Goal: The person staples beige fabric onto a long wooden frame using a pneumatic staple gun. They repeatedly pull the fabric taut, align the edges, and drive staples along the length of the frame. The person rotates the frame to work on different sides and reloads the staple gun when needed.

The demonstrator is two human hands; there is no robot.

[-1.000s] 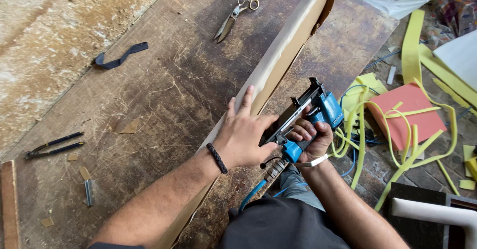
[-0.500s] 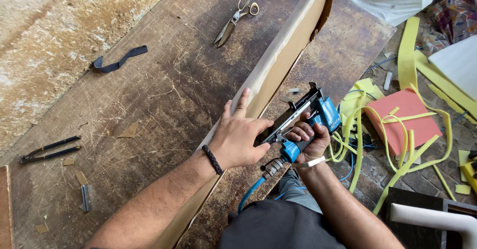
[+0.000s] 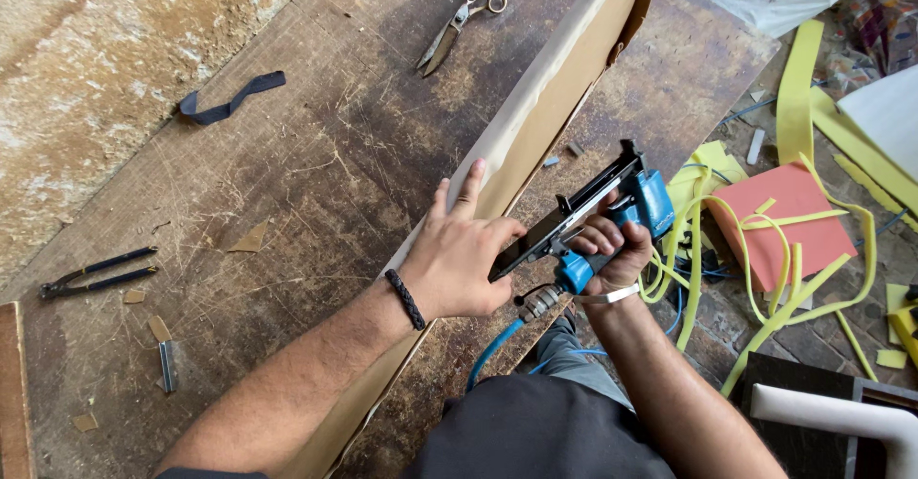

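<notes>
1. Stapler (image 3: 598,216), a blue pneumatic one at centre frame, sits in the right hand (image 3: 612,250), grip wrapped tight around its handle.
2. Its nose points lower left at the tan panel (image 3: 535,116), which runs diagonally across the bench (image 3: 287,173).
3. Left hand (image 3: 459,264) presses spread on the panel, just beside the nose.

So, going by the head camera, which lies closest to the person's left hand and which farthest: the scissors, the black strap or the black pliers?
From the left hand, pressed flat on the long tan panel:
1. Scissors, up the bench beyond the fingers.
2. Black strap, up and to the left.
3. Black pliers, far left near the bench edge.
The scissors and strap are fairly close in rank; the pliers are plainly farthest.
</notes>
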